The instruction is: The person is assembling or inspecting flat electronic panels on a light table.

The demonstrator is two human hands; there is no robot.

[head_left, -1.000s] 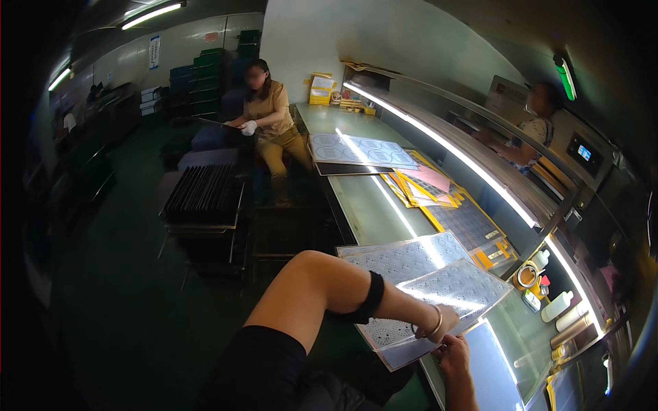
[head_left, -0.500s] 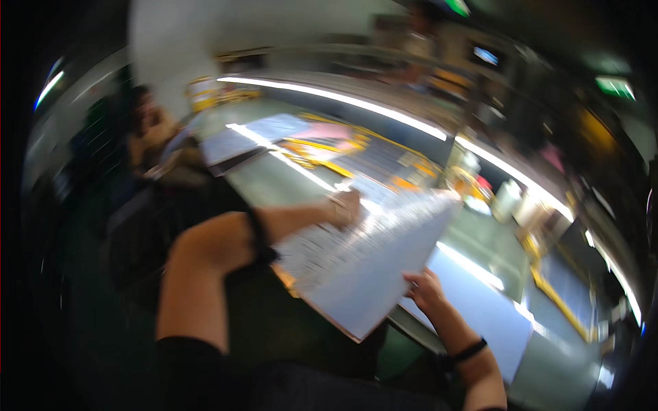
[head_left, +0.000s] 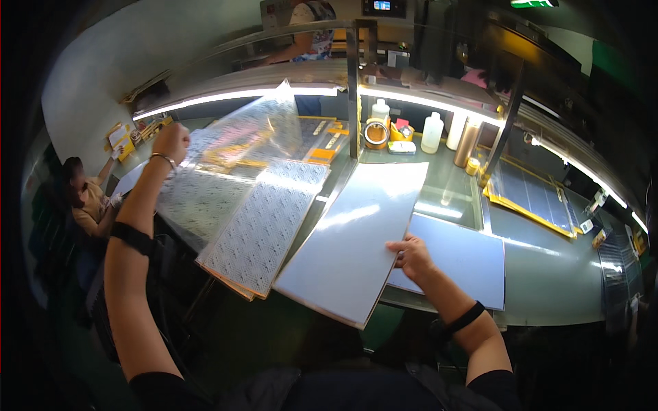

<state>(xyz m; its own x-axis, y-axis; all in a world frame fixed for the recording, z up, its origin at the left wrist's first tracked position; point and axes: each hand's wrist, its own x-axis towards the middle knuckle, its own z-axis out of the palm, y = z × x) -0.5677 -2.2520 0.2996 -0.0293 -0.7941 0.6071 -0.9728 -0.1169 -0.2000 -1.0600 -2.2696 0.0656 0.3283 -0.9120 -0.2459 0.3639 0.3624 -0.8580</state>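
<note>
My left hand (head_left: 173, 145) is raised at the left, fingers closed on the edge of a clear plastic film (head_left: 257, 127) that hangs in the air and curls up to a corner at the right. My right hand (head_left: 411, 256) grips the right edge of a pale blue-white panel (head_left: 356, 240), thumb on its upper face, fingers underneath hidden. The panel is tilted, its near end past the bench edge. Left of it lies a stack of sheets with a fine dark pattern (head_left: 271, 226). A second pale blue panel (head_left: 459, 264) rests on the bench beneath my right hand.
Bottles (head_left: 432, 132), a roll of tape (head_left: 376, 134) and a brown cylinder (head_left: 467, 142) stand under the lit shelf on the glass-topped bench (head_left: 548, 288). A metal post (head_left: 354, 89) rises behind. Yellow-edged sheets (head_left: 534, 198) lie right. A co-worker (head_left: 89, 195) is at far left.
My left hand has moved away left and up, drawing the clear film off the panel. My right hand still holds the panel, which now shows a bare, shiny face. The view has turned right.
</note>
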